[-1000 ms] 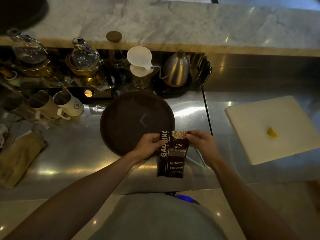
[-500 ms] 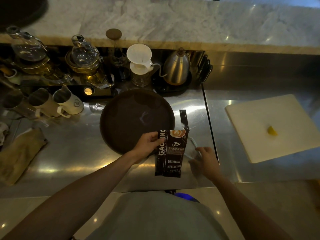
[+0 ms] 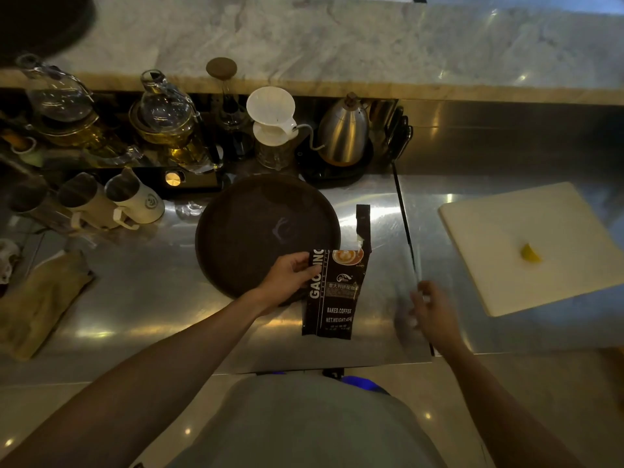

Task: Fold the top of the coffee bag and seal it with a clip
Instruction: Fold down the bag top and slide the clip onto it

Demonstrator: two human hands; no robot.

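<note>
The black coffee bag (image 3: 332,295) lies flat on the steel counter (image 3: 141,298), label up, its top edge against the round tray. A narrow black strip (image 3: 363,228) sticks up from its top right corner. My left hand (image 3: 289,280) grips the bag's upper left edge. My right hand (image 3: 430,310) hovers over the counter to the right of the bag, apart from it and blurred by motion. Whether it holds anything is unclear. I cannot make out a clip.
A dark round tray (image 3: 256,231) sits just behind the bag. A white cutting board (image 3: 526,238) with a lemon wedge (image 3: 530,253) lies at the right. Cups (image 3: 135,201), glass teapots (image 3: 165,113), a dripper (image 3: 271,113) and a kettle (image 3: 342,133) line the back. A tan cloth (image 3: 40,298) lies at the left.
My right hand let go of the bag's folded top and swung right and toward me. The black strip sprang up at the bag's corner. My left hand kept its grip.
</note>
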